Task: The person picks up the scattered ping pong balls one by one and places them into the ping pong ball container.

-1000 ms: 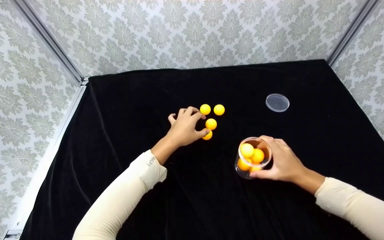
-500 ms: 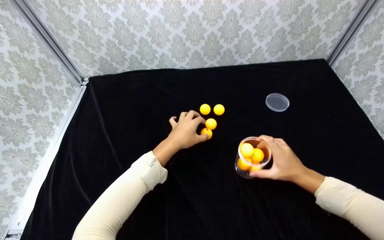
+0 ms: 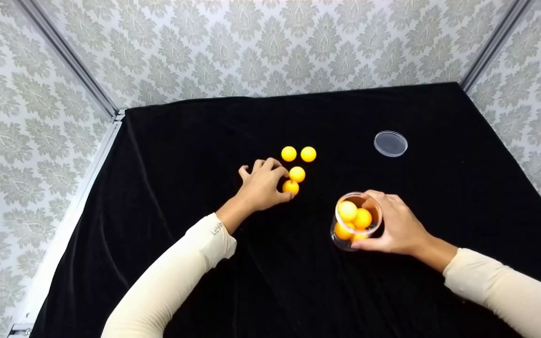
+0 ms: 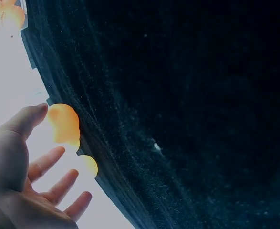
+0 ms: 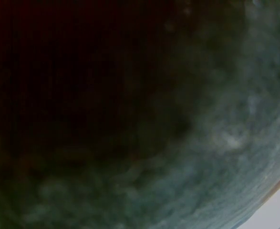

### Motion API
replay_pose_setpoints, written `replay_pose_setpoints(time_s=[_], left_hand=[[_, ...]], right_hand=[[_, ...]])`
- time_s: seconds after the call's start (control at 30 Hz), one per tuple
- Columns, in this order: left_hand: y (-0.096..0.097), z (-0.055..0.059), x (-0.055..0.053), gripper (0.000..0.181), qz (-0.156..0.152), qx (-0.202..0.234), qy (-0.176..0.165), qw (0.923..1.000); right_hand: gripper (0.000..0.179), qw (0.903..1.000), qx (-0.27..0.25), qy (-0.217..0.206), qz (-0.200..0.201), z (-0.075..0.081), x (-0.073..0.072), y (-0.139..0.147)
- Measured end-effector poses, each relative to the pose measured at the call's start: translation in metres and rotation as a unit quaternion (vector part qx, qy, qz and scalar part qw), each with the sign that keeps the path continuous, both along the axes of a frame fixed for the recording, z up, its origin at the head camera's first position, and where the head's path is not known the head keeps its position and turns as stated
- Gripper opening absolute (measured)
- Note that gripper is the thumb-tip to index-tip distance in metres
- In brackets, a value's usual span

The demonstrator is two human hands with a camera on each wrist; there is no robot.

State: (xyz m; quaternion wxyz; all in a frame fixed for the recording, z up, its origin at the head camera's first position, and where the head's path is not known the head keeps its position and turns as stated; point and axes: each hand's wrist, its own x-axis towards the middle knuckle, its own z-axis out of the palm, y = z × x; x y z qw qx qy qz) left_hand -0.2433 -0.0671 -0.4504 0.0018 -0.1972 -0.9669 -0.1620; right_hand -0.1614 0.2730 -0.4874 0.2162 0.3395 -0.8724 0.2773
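Note:
My left hand (image 3: pixel 262 186) reaches over the black cloth beside a group of yellow-orange table tennis balls. Its thumb is at the nearest ball (image 3: pixel 290 188), and its index fingertip is close to a second ball (image 3: pixel 297 174). In the left wrist view the fingers of the left hand (image 4: pixel 30 176) are spread, with the thumb tip against or just beside a ball (image 4: pixel 64 119); firm contact cannot be told. My right hand (image 3: pixel 395 227) grips a clear plastic cup (image 3: pixel 334 237) from its right side. Several balls (image 3: pixel 347 211) lie inside this cup, which stands upright and uncovered.
Two more balls, a left one (image 3: pixel 289 153) and a right one (image 3: pixel 308 154), lie farther back. A clear round lid (image 3: pixel 390 143) rests at the back right. Black cloth (image 3: pixel 195 141) covers the table, with patterned walls (image 3: pixel 275 47) around it. The right wrist view is dark and blurred.
Over the last second my left hand has drawn slightly nearer to me, and its thumb has shifted from over the nearest ball to its lower edge. My right hand and the cup stay put.

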Motion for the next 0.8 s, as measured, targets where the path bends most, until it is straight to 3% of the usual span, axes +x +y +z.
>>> replay_pose_setpoints(time_s=[0.8], left_hand=[[0.0028,-0.0082,-0.0009,0.051,0.003,-0.026,-0.011,0.9996]], right_hand=[[0.103,1.0000,0.001,-0.006,0.002,0.0012,-0.0001,0.0002]])
